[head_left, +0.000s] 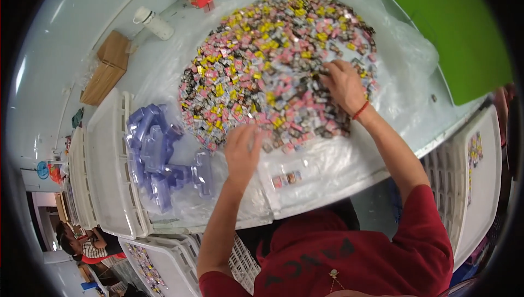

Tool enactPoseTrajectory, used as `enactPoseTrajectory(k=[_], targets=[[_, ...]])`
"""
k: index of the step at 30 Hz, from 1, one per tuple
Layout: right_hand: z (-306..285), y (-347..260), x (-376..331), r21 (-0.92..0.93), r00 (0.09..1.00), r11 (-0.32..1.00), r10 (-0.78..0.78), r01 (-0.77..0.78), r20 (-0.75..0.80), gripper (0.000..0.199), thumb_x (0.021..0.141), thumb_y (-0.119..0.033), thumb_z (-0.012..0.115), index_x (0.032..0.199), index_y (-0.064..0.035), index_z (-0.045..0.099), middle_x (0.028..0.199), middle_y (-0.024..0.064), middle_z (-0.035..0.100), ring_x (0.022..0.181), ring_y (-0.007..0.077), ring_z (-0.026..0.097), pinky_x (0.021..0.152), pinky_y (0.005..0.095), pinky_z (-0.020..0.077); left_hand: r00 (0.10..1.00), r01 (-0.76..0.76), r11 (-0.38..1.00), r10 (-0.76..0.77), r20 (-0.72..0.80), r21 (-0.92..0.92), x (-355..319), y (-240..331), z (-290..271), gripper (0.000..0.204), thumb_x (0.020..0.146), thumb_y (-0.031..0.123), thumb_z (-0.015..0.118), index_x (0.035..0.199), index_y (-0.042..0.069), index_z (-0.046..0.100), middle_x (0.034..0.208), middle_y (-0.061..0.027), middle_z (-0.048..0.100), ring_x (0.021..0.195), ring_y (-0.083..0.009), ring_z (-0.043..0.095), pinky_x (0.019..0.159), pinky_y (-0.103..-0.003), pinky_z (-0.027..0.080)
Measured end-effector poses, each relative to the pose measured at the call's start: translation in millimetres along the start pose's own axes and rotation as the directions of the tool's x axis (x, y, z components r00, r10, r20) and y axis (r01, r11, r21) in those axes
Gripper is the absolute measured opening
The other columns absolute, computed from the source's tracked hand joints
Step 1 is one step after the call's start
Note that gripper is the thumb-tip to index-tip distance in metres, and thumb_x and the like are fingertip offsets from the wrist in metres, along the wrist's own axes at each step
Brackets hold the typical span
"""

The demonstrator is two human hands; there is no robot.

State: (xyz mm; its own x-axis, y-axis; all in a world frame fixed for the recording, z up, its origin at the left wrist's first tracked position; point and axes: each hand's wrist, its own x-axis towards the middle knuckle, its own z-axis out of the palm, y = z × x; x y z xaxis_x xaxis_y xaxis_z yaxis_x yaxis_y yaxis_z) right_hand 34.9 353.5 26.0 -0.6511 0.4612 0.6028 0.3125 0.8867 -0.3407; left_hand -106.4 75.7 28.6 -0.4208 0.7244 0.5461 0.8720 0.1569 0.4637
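Observation:
A wide pile of small pink, yellow, black and grey pieces (234, 73) covers the middle of the table; the individual pieces are too small to name. At its near edge, my left hand (242, 149) has its fingertips among the pieces, blurred, so what they hold is hidden. On the pile's right side my right hand (344, 85), a red cord round its wrist, reaches in with bent fingers slightly apart, touching the pieces. Between my hands and the near table edge lies a small clear plastic tray (305, 172), with several pieces (286, 179) in a row.
Bluish clear plastic trays (155, 149) are heaped left of the pile. White crates (112, 160) stand beyond them, and another stack (475, 171) stands at right. A white bottle (155, 23), a cardboard box (109, 65) and a green board (453, 29) border the table, which plastic sheeting covers.

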Motion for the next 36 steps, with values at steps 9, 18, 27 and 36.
enactPoseTrajectory(k=[9,18,27,36], targets=[[88.9,36.9,177.5,-0.001,0.986,0.991,-0.130,0.131,0.104,0.023,0.088,-0.020,0.062,0.104,-0.0035,0.061,0.096,0.0184,0.062,0.090,0.0378,0.060,0.078,0.0441,0.0500,1.000,-0.002,0.980,0.005,-0.017,0.199,193.6,-123.5,10.2,0.031,0.084,0.025,0.069,0.101,0.000,0.063,0.090,-0.0182,0.063,0.087,-0.0369,0.060,0.077,-0.045,0.047],[169.5,71.9,238.6,-0.170,0.884,0.948,-0.173,0.269,0.435,0.044,0.098,-0.043,0.041,0.122,-0.0090,0.057,0.114,0.0151,0.064,0.105,0.0322,0.061,0.088,0.0453,0.0506,0.841,0.356,0.924,-0.382,0.383,0.140,291.4,-180.2,101.7,0.065,0.089,0.056,0.049,0.120,0.000,0.058,0.109,-0.0268,0.064,0.105,-0.0416,0.059,0.089,-0.046,0.046],[197.9,48.0,223.3,0.401,0.828,0.875,-0.426,0.273,0.366,0.036,0.100,-0.031,0.036,0.121,-0.0078,0.053,0.122,0.0168,0.057,0.109,0.0379,0.056,0.091,0.0435,0.0473,0.883,0.400,0.876,-0.289,0.371,-0.268,280.4,-160.7,106.3,0.072,0.094,0.058,0.036,0.130,-0.002,0.051,0.130,-0.0234,0.055,0.124,-0.0352,0.050,0.106,-0.038,0.034],[133.5,-53.9,176.7,0.669,0.807,0.741,-0.364,-0.051,0.465,0.040,0.099,-0.037,0.041,0.112,-0.0018,0.053,0.106,0.0167,0.059,0.104,0.0315,0.056,0.095,0.0374,0.0424,0.968,0.182,0.936,-0.117,0.223,-0.301,199.1,-130.7,27.7,0.047,0.099,0.040,0.043,0.119,-0.001,0.056,0.111,-0.0187,0.061,0.105,-0.0292,0.056,0.091,-0.035,0.043]])
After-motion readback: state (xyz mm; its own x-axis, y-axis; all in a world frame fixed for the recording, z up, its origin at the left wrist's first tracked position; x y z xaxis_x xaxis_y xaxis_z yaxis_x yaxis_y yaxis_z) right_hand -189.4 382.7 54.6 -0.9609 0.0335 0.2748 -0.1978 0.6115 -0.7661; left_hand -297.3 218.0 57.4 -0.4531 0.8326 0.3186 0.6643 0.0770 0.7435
